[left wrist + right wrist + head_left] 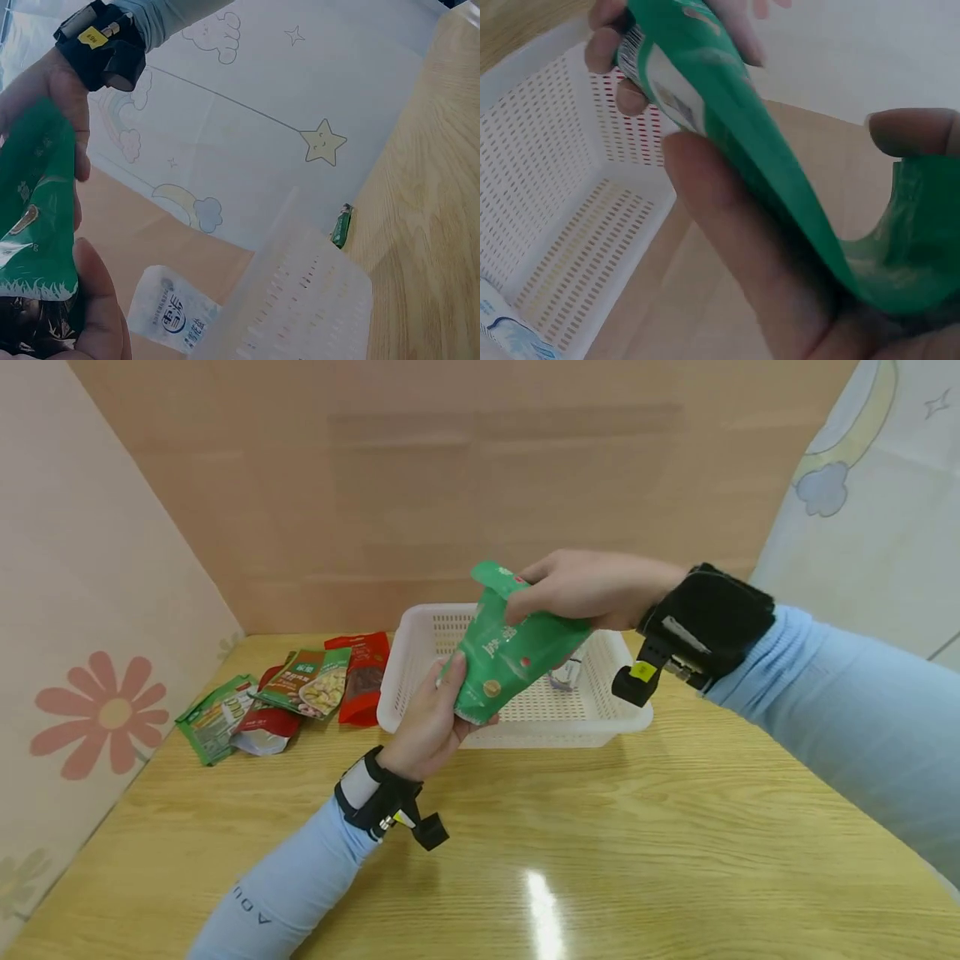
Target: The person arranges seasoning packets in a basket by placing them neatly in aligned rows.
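A green snack pouch (498,664) is held tilted above a white perforated plastic basket (408,677). My left hand (429,722) grips its lower end, thumb on the printed front. Higher up, my right hand (581,585) holds the pouch near its top, where a corner flap folds over. In the right wrist view the green pouch (705,105) bends between both hands, with a white label and barcode on its back. Inside the basket lies a small white packet with blue print (566,675), also seen past the pouch in the left wrist view.
Left of the basket, several packets lie on the wooden table (480,860): a red bag (364,681), a green-and-brown packet (307,681), a red-and-silver packet (266,731) and a green-and-white one (217,718). A brown panel (480,468) stands behind, with patterned walls either side.
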{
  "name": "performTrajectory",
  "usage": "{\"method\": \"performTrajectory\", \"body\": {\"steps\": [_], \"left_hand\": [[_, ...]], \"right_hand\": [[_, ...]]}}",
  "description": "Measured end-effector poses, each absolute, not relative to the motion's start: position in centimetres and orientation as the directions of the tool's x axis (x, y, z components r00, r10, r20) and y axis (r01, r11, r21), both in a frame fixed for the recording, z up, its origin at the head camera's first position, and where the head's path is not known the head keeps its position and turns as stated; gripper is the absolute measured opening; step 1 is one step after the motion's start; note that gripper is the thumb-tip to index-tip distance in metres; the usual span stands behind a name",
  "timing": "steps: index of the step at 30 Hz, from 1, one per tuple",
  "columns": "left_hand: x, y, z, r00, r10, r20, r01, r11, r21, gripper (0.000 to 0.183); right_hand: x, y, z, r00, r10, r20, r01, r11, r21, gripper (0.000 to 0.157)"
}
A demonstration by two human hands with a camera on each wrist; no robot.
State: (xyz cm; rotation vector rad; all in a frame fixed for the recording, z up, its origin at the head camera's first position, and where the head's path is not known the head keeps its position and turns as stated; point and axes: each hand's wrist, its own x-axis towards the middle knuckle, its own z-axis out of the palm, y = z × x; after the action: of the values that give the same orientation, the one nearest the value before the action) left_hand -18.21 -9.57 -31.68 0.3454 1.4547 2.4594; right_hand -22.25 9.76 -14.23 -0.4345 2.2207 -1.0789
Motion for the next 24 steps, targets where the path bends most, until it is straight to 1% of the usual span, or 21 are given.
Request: {"method": "performTrajectory", "body": {"steps": [4, 8, 13, 17, 20, 22, 24], "left_hand": [[-18.3, -9.5, -31.6, -0.937, 0.339, 0.087, -0.079, -0.446, 0.892, 0.044], [-18.2, -9.4, -31.5, -0.932, 0.351, 0.092, -0.074, -0.433, 0.899, 0.043], [-18.4, -9.3, -31.5, -0.92, 0.377, 0.109, -0.067, -0.425, 0.903, 0.047], [-18.7, -9.5, -31.4, -0.9, 0.42, 0.113, -0.073, -0.401, 0.913, 0.054], [-19.0, -9.8, -31.1, -0.888, 0.45, 0.099, -0.077, -0.356, 0.931, 0.056], [-19.2, -10.2, -30.7, -0.89, 0.448, 0.088, -0.07, -0.323, 0.944, 0.054], [-19.5, -10.9, -30.4, -0.911, 0.407, 0.066, -0.054, -0.277, 0.959, 0.053]], "right_hand": [[-22.3, 8.4, -15.0, -0.787, -0.487, -0.379, -0.059, 0.671, -0.739, 0.04], [-22.7, 7.9, -15.7, -0.815, -0.432, -0.387, -0.057, 0.723, -0.688, 0.037], [-23.2, 8.2, -15.6, -0.817, -0.401, -0.415, -0.04, 0.757, -0.652, 0.04], [-23.4, 8.2, -15.3, -0.815, -0.4, -0.419, -0.047, 0.767, -0.64, 0.035], [-23.7, 8.1, -15.1, -0.821, -0.389, -0.418, -0.041, 0.77, -0.636, 0.033], [-24.1, 7.9, -14.9, -0.827, -0.38, -0.415, -0.043, 0.778, -0.627, 0.034], [-24.6, 7.9, -14.8, -0.837, -0.363, -0.409, -0.039, 0.786, -0.617, 0.036]]}}
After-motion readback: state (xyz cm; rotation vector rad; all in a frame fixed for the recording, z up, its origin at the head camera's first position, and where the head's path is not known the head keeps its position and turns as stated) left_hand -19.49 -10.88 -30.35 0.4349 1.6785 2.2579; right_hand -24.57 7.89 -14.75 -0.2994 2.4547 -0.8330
